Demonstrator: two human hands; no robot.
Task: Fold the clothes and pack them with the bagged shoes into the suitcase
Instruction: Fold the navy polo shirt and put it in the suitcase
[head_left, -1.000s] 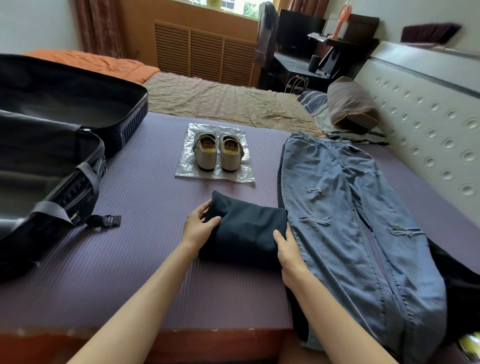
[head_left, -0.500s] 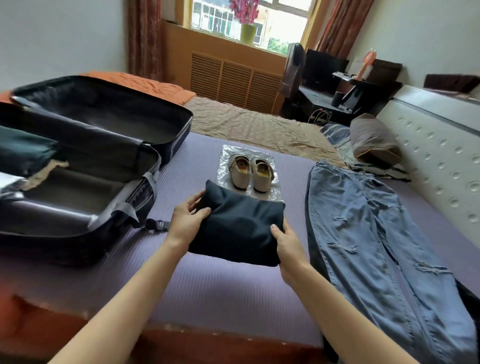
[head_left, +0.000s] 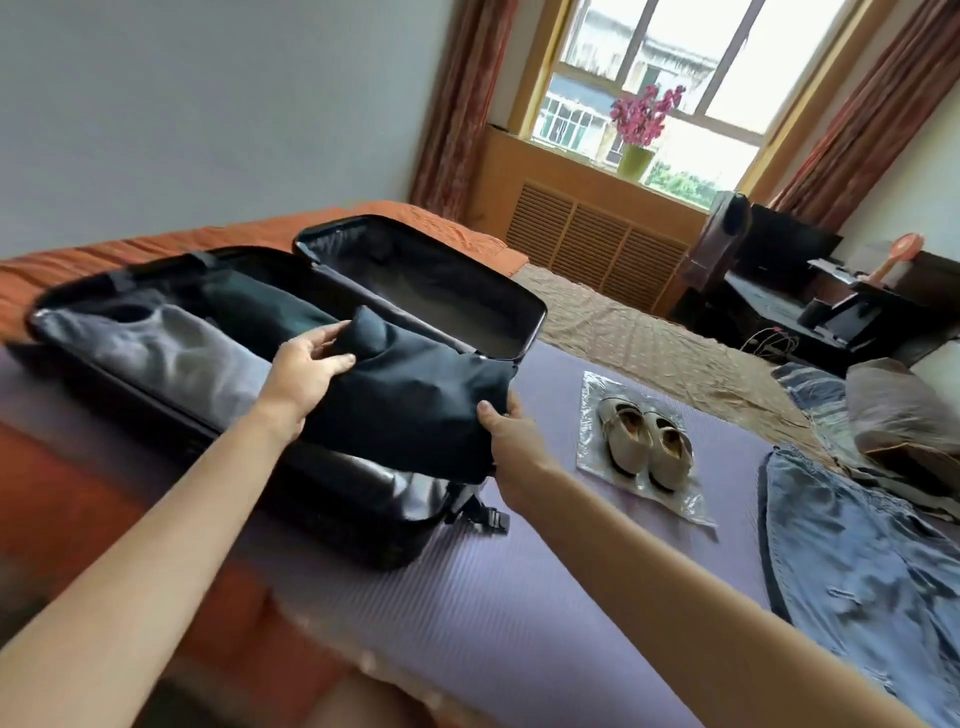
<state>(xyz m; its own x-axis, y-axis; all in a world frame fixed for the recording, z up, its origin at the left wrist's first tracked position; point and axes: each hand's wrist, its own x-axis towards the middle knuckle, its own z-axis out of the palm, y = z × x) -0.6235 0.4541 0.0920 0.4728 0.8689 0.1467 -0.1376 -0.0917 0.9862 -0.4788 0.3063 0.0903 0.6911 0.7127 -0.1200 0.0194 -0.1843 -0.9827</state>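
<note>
A folded black garment (head_left: 410, 400) hangs in the air above the near half of the open black suitcase (head_left: 524, 322). My left hand (head_left: 306, 371) grips its left end, and my right hand (head_left: 506, 431) grips its right edge from below. Inside the suitcase lie a folded grey garment (head_left: 171, 353) and a dark green one (head_left: 260, 312). A pair of beige shoes (head_left: 644, 441) sits in a clear plastic bag (head_left: 592, 457) on the purple mat, right of the suitcase. Blue jeans (head_left: 857, 561) lie spread flat at the far right.
The purple mat (head_left: 493, 613) covers the bed. A loose strap buckle (head_left: 488, 519) lies by the suitcase corner. A brown pillow (head_left: 904, 415) rests at the right. A dark desk with clutter (head_left: 800, 301) and a flower pot (head_left: 636, 156) on the windowsill stand behind.
Both hands lifted the folded black garment off the mat and carried it left, over the open suitcase. The view swung left with it.
</note>
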